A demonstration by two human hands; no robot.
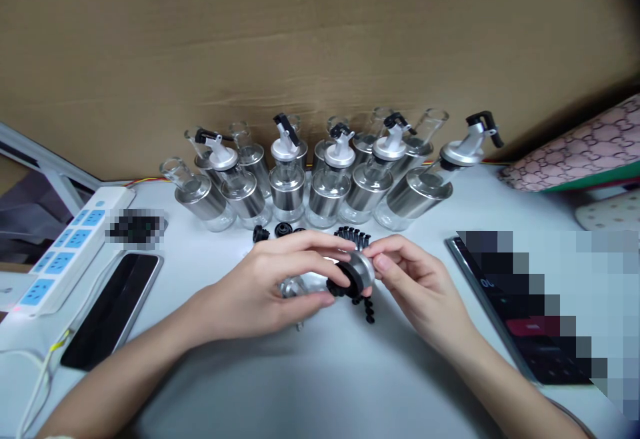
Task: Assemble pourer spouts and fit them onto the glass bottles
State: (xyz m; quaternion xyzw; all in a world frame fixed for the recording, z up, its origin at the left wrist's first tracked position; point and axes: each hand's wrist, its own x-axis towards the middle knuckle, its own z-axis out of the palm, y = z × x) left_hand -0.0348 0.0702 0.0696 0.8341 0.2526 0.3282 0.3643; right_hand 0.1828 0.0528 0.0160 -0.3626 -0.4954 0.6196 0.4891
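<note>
Over the table, a silver pourer cap [367, 267] with a black stopper [353, 282] is between my two hands. My right hand [417, 282] pinches the cap's silver rim with thumb and fingertips. My left hand [280, 286] curves over from the other side, its fingers on the black stopper and its thumb below. Partly hidden under my left hand lie clear and silvery parts [294, 287]. Behind my hands are small black rings and plugs [283, 229] and a row of black levers [353, 234]. More small black pieces [370, 309] lie just below the cap.
Several glass bottles with steel bands [327, 192] stand at the back, some with pourer tops [340, 152], before a cardboard wall [300, 39]. A power strip [70, 246] and phone [113, 309] lie left. At right are a dark-screened device [505, 312] and a pink patterned roll [575, 142].
</note>
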